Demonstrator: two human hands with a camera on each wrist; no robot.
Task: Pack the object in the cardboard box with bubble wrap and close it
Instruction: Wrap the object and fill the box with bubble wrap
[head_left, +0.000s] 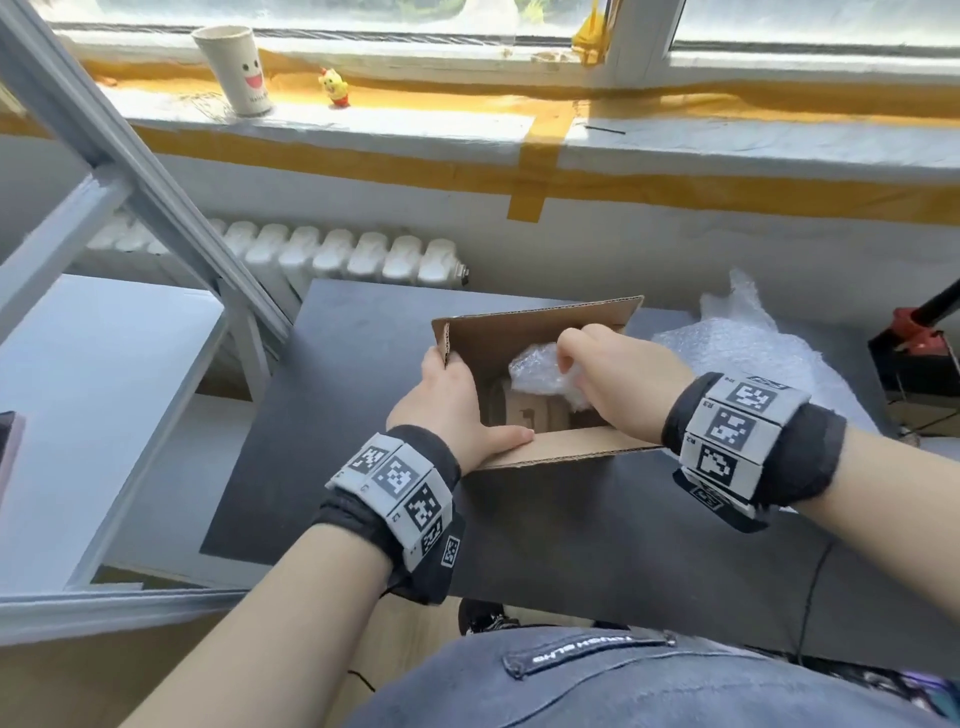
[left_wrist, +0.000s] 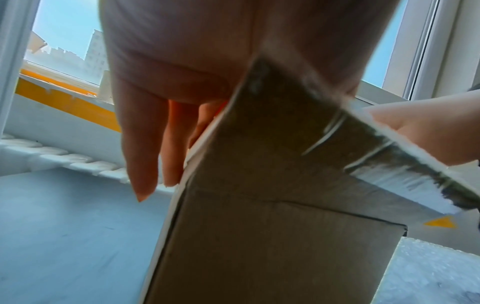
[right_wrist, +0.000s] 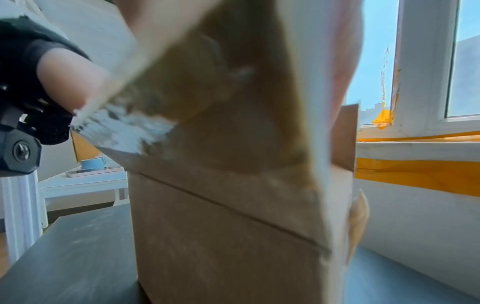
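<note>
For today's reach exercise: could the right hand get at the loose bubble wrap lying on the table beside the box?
Probably yes. The loose bubble wrap lies just right of the cardboard box, nothing between it and the right hand, which now holds a wrapped bundle inside.

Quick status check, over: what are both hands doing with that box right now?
Left hand steadies cardboard box at its open flap. Right hand pinches bubble-wrapped bundle inside box. Flaps open, not closed yet. Spare bubble wrap beside box; nothing blocking.
</note>
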